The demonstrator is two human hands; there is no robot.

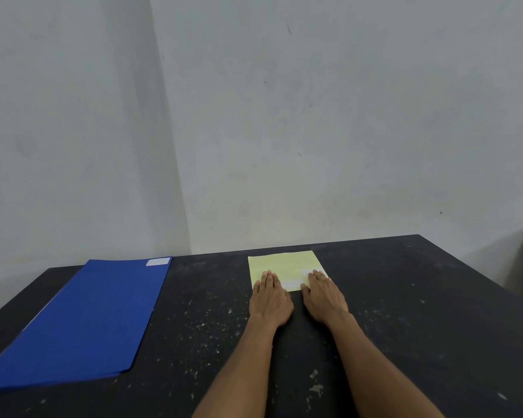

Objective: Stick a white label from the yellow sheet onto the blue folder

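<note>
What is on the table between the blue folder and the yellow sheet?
Nothing: in the head view only bare black table, speckled with pale marks, separates the blue folder from the yellow sheet.

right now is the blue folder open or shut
Shut: the blue folder lies flat on the table as one closed panel, a white label at its far corner.

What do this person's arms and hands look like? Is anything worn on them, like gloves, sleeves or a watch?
Both arms are bare up to the picture's bottom edge: no sleeves show. The left hand and right hand wear no gloves, and no rings, watch or bracelet can be seen on the fingers or wrists. The arms look slender, with the fingers long and straight.
</note>
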